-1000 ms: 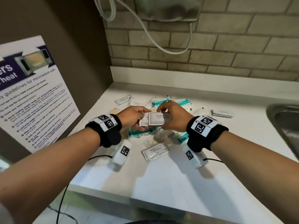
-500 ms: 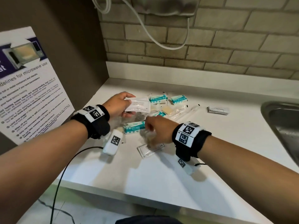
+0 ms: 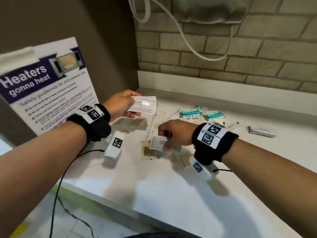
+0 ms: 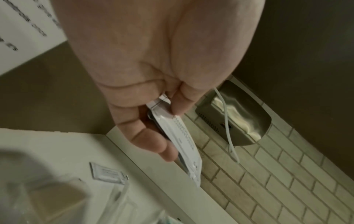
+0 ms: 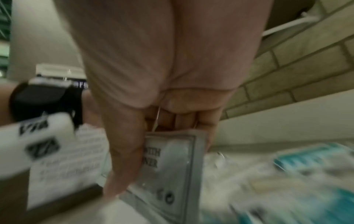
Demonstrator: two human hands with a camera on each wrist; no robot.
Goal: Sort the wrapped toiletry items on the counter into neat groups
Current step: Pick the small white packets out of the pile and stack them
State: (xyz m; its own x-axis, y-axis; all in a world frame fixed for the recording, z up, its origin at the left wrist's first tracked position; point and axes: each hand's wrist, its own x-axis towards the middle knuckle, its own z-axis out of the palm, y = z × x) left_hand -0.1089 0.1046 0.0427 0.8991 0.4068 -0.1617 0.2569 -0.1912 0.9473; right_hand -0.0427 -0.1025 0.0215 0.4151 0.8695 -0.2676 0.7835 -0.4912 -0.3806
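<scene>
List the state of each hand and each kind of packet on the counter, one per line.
left hand: raised off the counter, pinching white shampoo sachets.
right hand: low over the pile, gripping another shampoo sachet.
teal-labelled packets: lying flat, side by side, untouched.
stack of white sachets: lying apart near the right edge.
tan clear-wrapped packets: loose under the right hand, unsorted.

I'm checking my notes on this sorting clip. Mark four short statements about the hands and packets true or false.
1. The left hand holds white shampoo sachets above the counter. True.
2. The right hand is empty. False: it grips a white sachet.
3. Two teal packets lie near the back wall. True.
4. The flat stack on the far right is teal. False: it is white.
</scene>
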